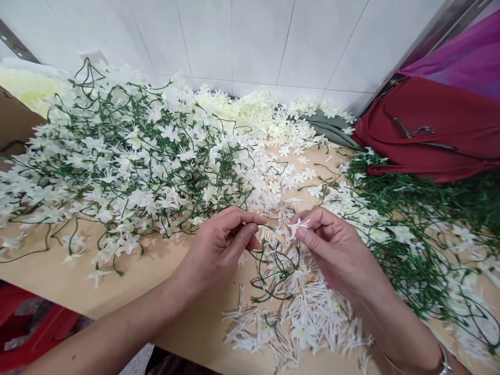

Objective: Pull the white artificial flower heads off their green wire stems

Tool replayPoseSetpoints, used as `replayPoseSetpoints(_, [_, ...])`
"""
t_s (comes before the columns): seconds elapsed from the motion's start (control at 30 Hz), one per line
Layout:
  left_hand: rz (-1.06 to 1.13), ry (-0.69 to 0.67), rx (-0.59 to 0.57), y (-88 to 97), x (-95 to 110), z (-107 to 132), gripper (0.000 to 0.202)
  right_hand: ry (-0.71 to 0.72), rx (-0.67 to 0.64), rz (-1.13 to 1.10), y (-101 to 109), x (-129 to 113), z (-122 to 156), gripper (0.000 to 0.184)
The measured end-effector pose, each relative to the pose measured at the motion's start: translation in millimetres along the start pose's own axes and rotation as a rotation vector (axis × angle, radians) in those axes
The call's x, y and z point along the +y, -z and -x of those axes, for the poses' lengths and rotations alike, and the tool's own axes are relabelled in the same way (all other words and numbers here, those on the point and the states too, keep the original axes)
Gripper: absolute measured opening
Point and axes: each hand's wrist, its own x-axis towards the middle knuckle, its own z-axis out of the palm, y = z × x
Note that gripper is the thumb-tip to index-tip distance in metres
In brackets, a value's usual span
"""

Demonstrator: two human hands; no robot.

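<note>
Between thumb and fingers, my left hand (226, 239) pinches a thin green stem (270, 227). My right hand (332, 239) is closed on a small white artificial flower (299, 228) at the stem's other end, its white stamens poking out past the fingertips. Both hands hover just above the table, close together. Under them lie loose curled green stems (275, 276) and a heap of thin white stamen pieces (316, 307). The palm side of each hand is hidden.
A large pile of white flowers on green stems (148, 161) fills the left. Loose pale petals (258, 112) lie along the tiled wall (258, 41). Green stems (414, 271) spread at right beneath a red cloth bag (437, 125). A red stool (39, 333) stands below the table's edge.
</note>
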Motion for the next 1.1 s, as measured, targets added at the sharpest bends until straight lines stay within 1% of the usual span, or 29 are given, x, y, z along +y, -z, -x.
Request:
replayPoseSetpoints(0.07, [0.063,0.018,-0.006,-1.7,-1,0,0.020,-0.044,-0.034,0.027,-1,0,1,0.023])
replayPoseSetpoints(0.17, [0.119,0.027,0.000,-4.9,-3,-2,0.017,-0.075,-0.078,0.030,-3,1,3,0.022])
replayPoseSetpoints(0.33, [0.238,0.115,0.015,-10.2,-6,-1,0.016,-0.088,-0.076,0.015,-5,6,4,0.022])
replayPoseSetpoints(0.4, [0.268,0.125,0.014,-12.2,-8,0,0.017,-0.082,-0.068,0.008,-6,7,4,0.022])
replayPoseSetpoints(0.57, [0.269,0.081,-0.004,-18.4,-12,3,0.016,-0.041,-0.064,0.024,-9,10,5,0.017])
replayPoseSetpoints(0.67, [0.348,0.151,0.021,-22.1,-13,3,0.016,-0.029,-0.052,0.031,-9,12,6,0.015])
replayPoseSetpoints(0.8, [0.479,0.261,0.069,-23.7,-10,2,0.014,-0.025,0.005,0.019,-8,12,4,0.016])
replayPoseSetpoints(0.93, [0.527,0.275,0.076,-24.7,-5,0,0.015,0.001,-0.032,0.028,-9,10,5,0.016])
replayPoseSetpoints(1.0, [0.551,0.271,0.066,-26.0,-4,1,0.016,0.004,-0.058,0.027,-10,9,7,0.014])
replayPoseSetpoints(1.1, [0.581,0.282,0.062,-28.5,-6,3,0.019,0.018,-0.062,0.041,-13,11,9,0.010])
